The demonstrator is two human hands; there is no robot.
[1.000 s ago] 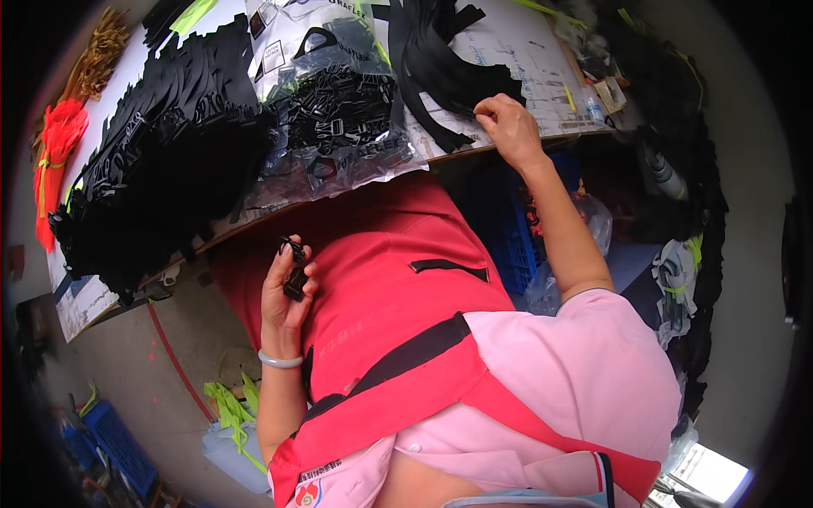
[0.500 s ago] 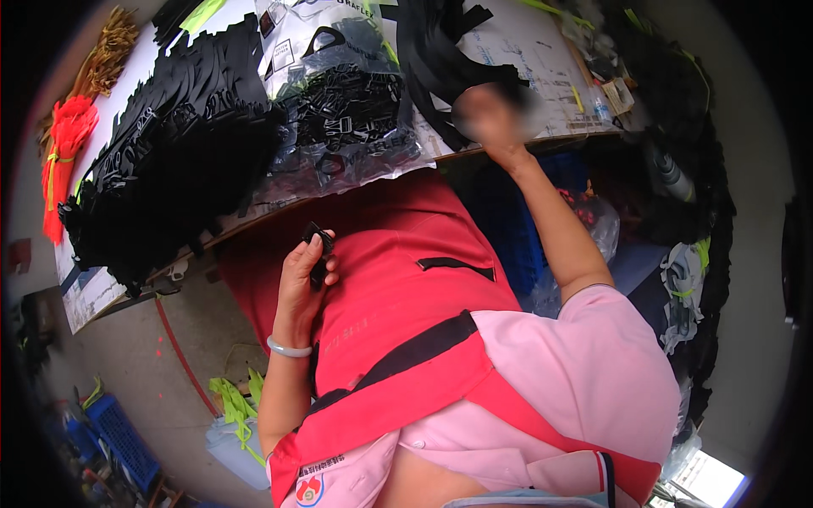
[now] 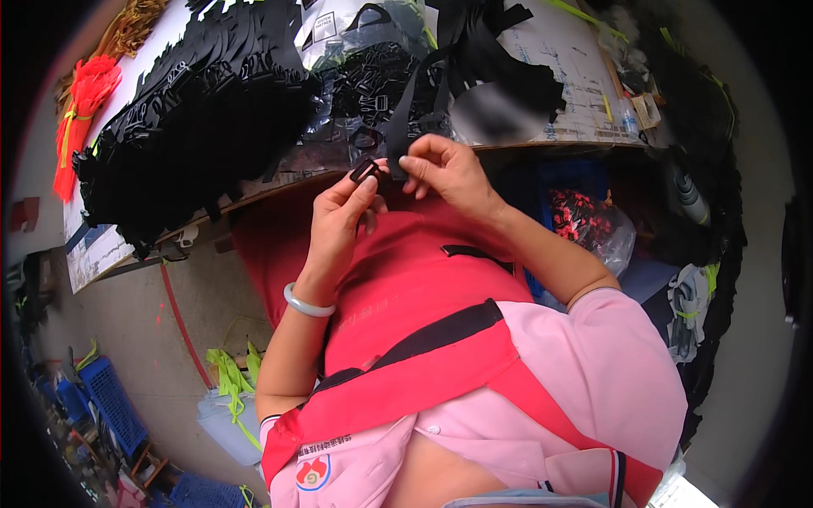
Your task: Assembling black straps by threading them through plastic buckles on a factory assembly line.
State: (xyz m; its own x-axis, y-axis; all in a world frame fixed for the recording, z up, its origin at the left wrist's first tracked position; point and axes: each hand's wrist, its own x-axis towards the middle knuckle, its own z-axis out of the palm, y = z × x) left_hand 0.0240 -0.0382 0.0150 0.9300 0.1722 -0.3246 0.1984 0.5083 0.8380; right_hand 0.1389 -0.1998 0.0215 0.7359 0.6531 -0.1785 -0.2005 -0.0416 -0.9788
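Note:
In front of my red apron, my left hand (image 3: 334,224) pinches a small black plastic buckle (image 3: 365,172) between thumb and fingers. Close beside it, my right hand (image 3: 453,178) grips the end of a black webbing strap (image 3: 405,117) that runs up toward the table. The strap's end is near the buckle, but I cannot tell whether it is in the slot. A clear plastic bag (image 3: 326,34) lies just beyond my hands with many black buckles (image 3: 373,80) in it. Loose black straps (image 3: 500,63) are heaped to its right.
A thick pile of black straps with buckles (image 3: 203,110) hangs over the white table's (image 3: 93,258) left edge. Bundles of red cords (image 3: 85,110) lie farther left. Blue crates (image 3: 114,402) stand on the floor at the left. A clear bag of red-and-black pieces (image 3: 584,220) sits under the table at right.
My right hand has come down and left from the loose straps, bringing a strap end. My left hand has risen toward it with the buckle. The view has shifted slightly.

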